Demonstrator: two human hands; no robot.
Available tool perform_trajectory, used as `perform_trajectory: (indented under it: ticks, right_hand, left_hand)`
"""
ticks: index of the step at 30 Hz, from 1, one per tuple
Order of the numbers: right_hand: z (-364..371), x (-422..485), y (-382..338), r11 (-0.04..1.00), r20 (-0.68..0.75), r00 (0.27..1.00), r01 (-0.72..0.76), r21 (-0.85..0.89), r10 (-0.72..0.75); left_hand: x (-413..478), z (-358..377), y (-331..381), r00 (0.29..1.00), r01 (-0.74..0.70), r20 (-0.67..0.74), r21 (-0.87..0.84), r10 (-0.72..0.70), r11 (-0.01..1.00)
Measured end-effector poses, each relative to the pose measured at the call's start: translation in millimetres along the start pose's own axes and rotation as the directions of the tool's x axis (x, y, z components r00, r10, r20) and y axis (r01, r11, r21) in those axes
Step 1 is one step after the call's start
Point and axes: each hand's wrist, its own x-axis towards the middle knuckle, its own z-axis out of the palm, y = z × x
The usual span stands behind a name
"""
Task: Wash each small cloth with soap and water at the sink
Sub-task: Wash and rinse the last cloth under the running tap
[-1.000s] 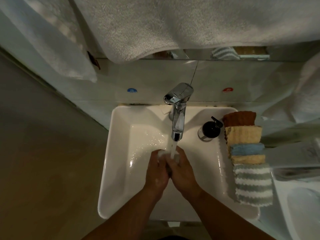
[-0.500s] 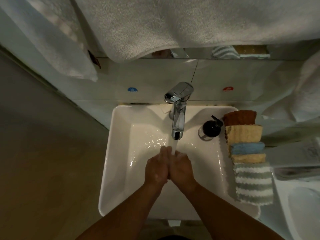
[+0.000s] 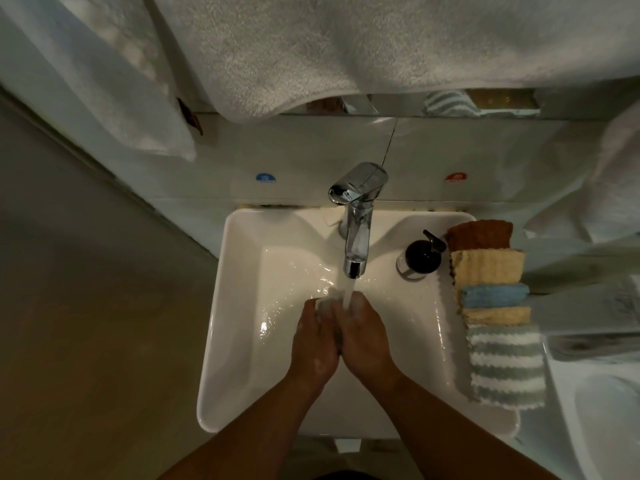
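— Where is the cloth that is being washed?
— Low in the sink (image 3: 228,323), under the water (image 3: 347,292) running from the tap (image 3: 356,237). A small pale cloth (image 3: 324,304) shows bunched between the person's two hands.
— How do the fingers lie?
— The left hand (image 3: 315,344) has its fingers curled round the wad. The right hand (image 3: 363,341) presses against the left, its fingers bent in under the stream. Whether they grip the cloth cannot be told.
— And the other cloths?
— A row of folded cloths (image 3: 495,295) lies along the sink's right rim: brown, beige, blue, yellow, then a striped cloth (image 3: 505,365) nearest the person. A black soap dispenser (image 3: 423,259) stands just beside the brown one. A white towel (image 3: 311,46) hangs above.
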Motion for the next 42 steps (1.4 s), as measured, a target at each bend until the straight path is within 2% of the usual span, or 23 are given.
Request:
perform_trajectory:
  ticks: [2,4,6,7,9,10,11,12,14,16,17,20,23,25,27,30,32,34,38,40,42]
  right_hand:
    - [-1,3,-2,0.994,-0.052,0.999,-0.018,-0.104,0.012]
    - [-1,8,0,0.985,-0.069,0.997,-0.03,-0.171,0.018]
    - [0,13,2,0.98,-0.083,0.996,-0.024,-0.197,0.007]
    - [2,14,4,0.978,-0.09,0.996,-0.022,-0.207,0.004]
    - [4,15,7,0.982,-0.096,0.995,-0.04,-0.183,0.022]
    - [6,15,8,0.989,-0.098,0.994,-0.064,-0.134,0.051]
    - [8,14,7,0.992,-0.1,0.991,-0.099,-0.083,0.091]
    - [8,12,4,0.989,-0.102,0.985,-0.144,-0.028,0.14]
    - [5,11,-2,0.95,-0.103,0.953,-0.264,0.167,0.283]
    - [0,10,-7,0.855,-0.034,0.922,-0.344,0.389,0.387]
    - [-1,9,-7,0.829,-0.004,0.919,-0.354,0.433,0.394]
    - [-1,7,0,0.917,0.004,0.963,-0.256,0.306,0.268]
    - [3,2,5,0.988,0.053,0.993,-0.109,0.108,0.104]
    - [3,-2,4,0.999,0.02,1.0,-0.007,-0.04,0.008]
    - [0,-2,-3,0.995,-0.032,0.999,0.0,-0.097,-0.003]
    - [-1,3,-10,0.987,-0.032,0.999,-0.037,-0.158,0.033]
    - [-2,7,-12,0.991,-0.028,0.998,-0.061,-0.118,0.058]
    - [-1,8,-13,0.996,-0.024,0.996,-0.089,0.012,0.089]
    - [-3,6,-22,0.932,0.005,0.959,-0.277,0.235,0.284]
    - [-6,5,-23,0.878,0.04,0.934,-0.349,0.328,0.356]
    - [-10,5,-20,0.849,0.044,0.924,-0.367,0.38,0.379]
  left_hand:
    - [3,-1,-2,0.996,-0.093,0.0,0.19,0.095,0.977]
    - [5,0,2,0.98,-0.2,0.05,0.285,0.194,0.937]
    - [7,2,10,0.961,-0.273,0.095,0.455,0.259,0.848]
    - [8,2,12,0.957,-0.284,0.107,0.532,0.269,0.798]
    - [10,0,10,0.967,-0.25,0.113,0.594,0.228,0.765]
    - [9,-2,10,0.983,-0.182,0.086,0.519,0.161,0.835]
    - [6,-4,11,0.996,-0.081,0.051,0.347,0.068,0.935]
    - [4,-5,12,0.999,0.036,0.023,0.147,-0.039,0.988]
    - [-3,-7,17,0.987,0.159,0.024,-0.153,-0.157,0.975]
    - [-7,-9,18,0.98,0.2,0.077,-0.31,-0.185,0.929]
    - [-8,-10,18,0.975,0.22,0.111,-0.351,-0.193,0.91]
    - [-9,-10,12,0.974,0.215,0.145,-0.364,-0.173,0.906]
    - [-6,-5,12,0.995,0.087,0.066,-0.228,-0.074,0.97]
    - [-3,-2,13,0.999,0.039,0.0,-0.129,-0.039,0.991]
    - [0,0,15,0.998,0.016,-0.054,-0.003,-0.016,1.0]
    - [3,-1,21,0.998,-0.045,-0.025,0.137,0.049,0.989]
    - [3,-1,27,0.998,-0.066,0.016,0.182,0.064,0.981]
    - [3,-1,32,1.0,-0.017,0.022,0.126,0.014,0.992]
    - [1,0,31,0.995,0.102,0.005,-0.003,-0.101,0.995]
    - [-1,-4,30,0.987,0.156,0.003,-0.157,-0.158,0.975]
    - [-4,-9,28,0.986,0.167,0.076,-0.343,-0.149,0.924]
